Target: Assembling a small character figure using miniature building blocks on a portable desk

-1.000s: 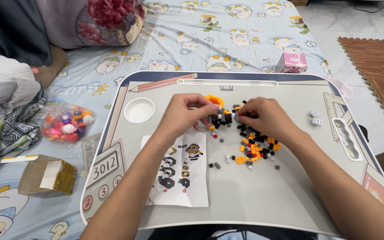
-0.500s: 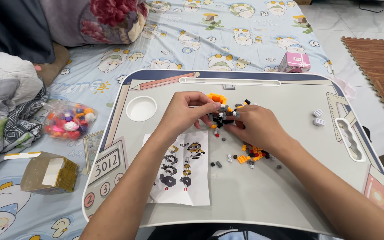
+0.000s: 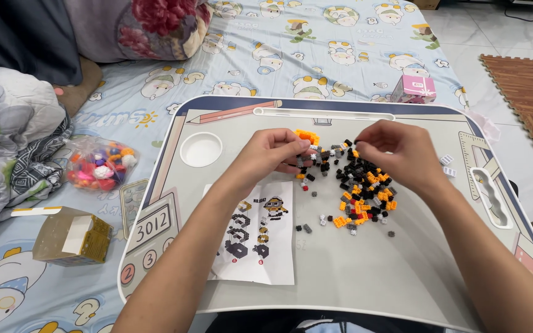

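The little blocks (image 3: 356,185) are lying in a pile just under the right hand (image 3: 396,154), which is pinching one tiny piece, while the left hand (image 3: 272,154) is holding a small built lump beside it.

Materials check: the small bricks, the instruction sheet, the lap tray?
Small bricks: likely hard moulded plastic, solid orange, black, grey, crisp edges. Instruction sheet: thin white paper, lying flat, printed diagrams. Lap tray: probably plastic, smooth matte printed top, moulded white cup recess.

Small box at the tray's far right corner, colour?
Pink, with a white band; the small cardboard box shows clearest in the head view, on the patterned bedsheet.
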